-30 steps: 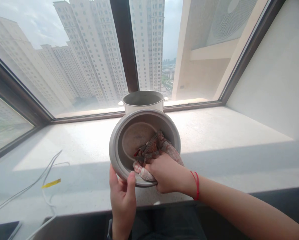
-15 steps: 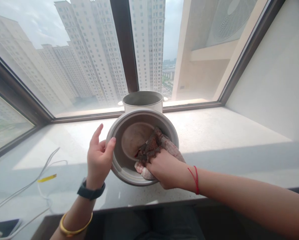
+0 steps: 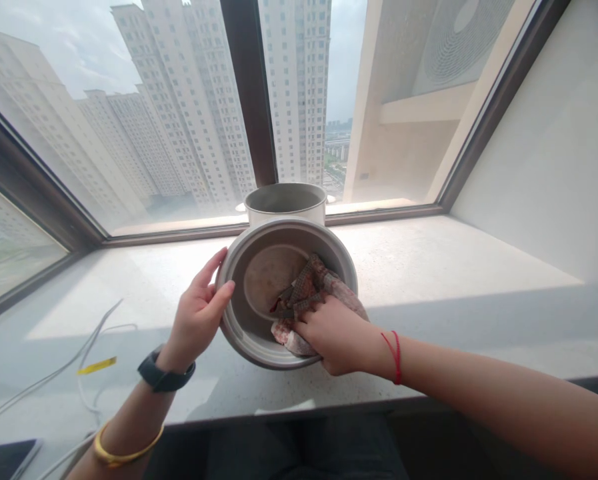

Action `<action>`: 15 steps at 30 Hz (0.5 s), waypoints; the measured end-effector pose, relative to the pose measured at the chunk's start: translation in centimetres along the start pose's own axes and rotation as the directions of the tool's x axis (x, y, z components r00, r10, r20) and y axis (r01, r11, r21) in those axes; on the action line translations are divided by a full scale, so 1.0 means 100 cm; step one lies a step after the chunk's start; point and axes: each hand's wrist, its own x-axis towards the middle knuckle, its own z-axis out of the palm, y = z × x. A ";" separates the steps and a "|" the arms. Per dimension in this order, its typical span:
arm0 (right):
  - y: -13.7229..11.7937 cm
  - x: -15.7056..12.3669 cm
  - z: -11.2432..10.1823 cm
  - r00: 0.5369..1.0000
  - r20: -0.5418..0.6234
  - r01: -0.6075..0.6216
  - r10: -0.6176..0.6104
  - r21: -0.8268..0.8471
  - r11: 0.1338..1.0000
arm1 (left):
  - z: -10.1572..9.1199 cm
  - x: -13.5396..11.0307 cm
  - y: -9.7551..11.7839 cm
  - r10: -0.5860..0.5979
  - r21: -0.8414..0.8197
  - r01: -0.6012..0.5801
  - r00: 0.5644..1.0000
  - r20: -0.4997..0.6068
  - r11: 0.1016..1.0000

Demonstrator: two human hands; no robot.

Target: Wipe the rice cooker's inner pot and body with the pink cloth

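A grey metal inner pot is tilted toward me above the windowsill, its inside facing the camera. My left hand grips its left rim, thumb over the edge. My right hand is closed on a red-and-white patterned cloth, pressing it against the lower right inside wall of the pot. Behind the pot stands the white cooker body, open at the top.
The pale stone windowsill runs under a large window with a dark middle post. White cables with a yellow tag lie at the left. A dark phone sits at the bottom left corner.
My left hand moved from under the pot's bottom edge round to its left rim and took hold there. My right hand kept the cloth pressed inside, shifting slightly.
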 end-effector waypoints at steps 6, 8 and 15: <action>-0.011 -0.002 0.004 0.998 -0.069 0.001 -0.008 -0.099 0.995 | -0.009 0.013 0.004 0.070 0.110 -0.074 0.997 0.044 0.991; -0.014 0.000 0.006 0.998 -0.049 -0.039 0.036 -0.072 0.997 | 0.014 -0.018 -0.016 0.157 0.186 -0.119 0.966 -0.207 0.975; -0.021 0.012 0.010 0.995 -0.035 -0.084 0.088 0.117 0.990 | 0.080 -0.104 -0.065 -0.001 0.045 0.019 0.935 -0.356 0.999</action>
